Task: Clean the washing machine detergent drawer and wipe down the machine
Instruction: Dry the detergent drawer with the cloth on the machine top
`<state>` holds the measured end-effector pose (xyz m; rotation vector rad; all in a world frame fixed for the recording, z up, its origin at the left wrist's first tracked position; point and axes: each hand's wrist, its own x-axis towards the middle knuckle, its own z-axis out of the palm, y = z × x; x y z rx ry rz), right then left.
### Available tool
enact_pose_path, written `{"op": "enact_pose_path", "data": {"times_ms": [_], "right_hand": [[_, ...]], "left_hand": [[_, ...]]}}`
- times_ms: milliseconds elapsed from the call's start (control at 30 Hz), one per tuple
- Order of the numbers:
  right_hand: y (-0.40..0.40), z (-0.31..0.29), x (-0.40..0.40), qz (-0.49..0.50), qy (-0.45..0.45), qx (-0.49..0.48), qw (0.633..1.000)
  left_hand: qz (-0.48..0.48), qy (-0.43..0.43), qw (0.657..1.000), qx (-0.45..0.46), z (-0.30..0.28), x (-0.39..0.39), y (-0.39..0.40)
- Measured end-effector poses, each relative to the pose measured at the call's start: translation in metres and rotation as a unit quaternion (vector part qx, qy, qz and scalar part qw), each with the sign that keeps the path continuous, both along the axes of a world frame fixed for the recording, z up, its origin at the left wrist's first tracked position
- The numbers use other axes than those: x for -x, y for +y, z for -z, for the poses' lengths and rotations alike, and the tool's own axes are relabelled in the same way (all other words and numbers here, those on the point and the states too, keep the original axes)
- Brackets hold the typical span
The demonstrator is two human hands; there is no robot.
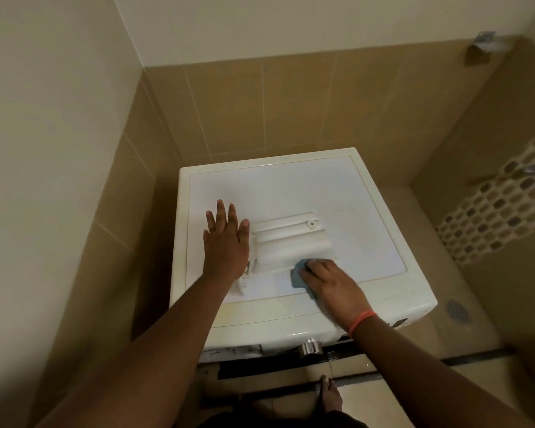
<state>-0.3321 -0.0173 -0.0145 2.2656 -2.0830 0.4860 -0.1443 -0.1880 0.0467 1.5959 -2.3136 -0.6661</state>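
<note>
Left hand [226, 242], fingers straight and spread, presses flat on the white washing machine [368, 217] top, touching the detergent drawer [288, 239] that lies there. Right hand [334, 285], fingers curled, presses a blue cloth [298, 273] against the drawer's near edge.

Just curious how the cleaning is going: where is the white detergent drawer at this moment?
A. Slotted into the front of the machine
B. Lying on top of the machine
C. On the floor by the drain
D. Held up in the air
B: the detergent drawer lies on the washing machine top, the left hand flat beside it, the right hand pressing a blue cloth on it.
</note>
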Motion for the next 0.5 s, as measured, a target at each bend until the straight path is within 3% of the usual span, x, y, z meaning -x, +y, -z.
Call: {"op": "enact_pose_path", "data": {"times_ms": [133,233,300,400,500], "right_hand": [[0.013,-0.001,0.033,0.183,-0.066,-0.072,0.978],[0.007,-0.005,0.023,0.267,-0.139,-0.078,0.95],[-0.002,-0.011,0.001,0.278,-0.193,-0.058,0.939],[-0.012,-0.03,-0.046,0.21,-0.278,-0.035,0.937],[-0.031,-0.061,-0.083,0.226,-0.406,0.017,0.885]], "left_hand": [[0.003,0.004,1.0,-0.001,0.001,-0.002,-0.001],[0.004,0.04,0.999,-0.019,0.002,-0.003,-0.002],[0.004,0.086,0.996,-0.038,0.004,-0.003,-0.003],[-0.003,0.157,0.985,-0.071,0.005,-0.007,-0.005],[-0.009,0.216,0.969,-0.12,0.002,-0.009,-0.003]]}}
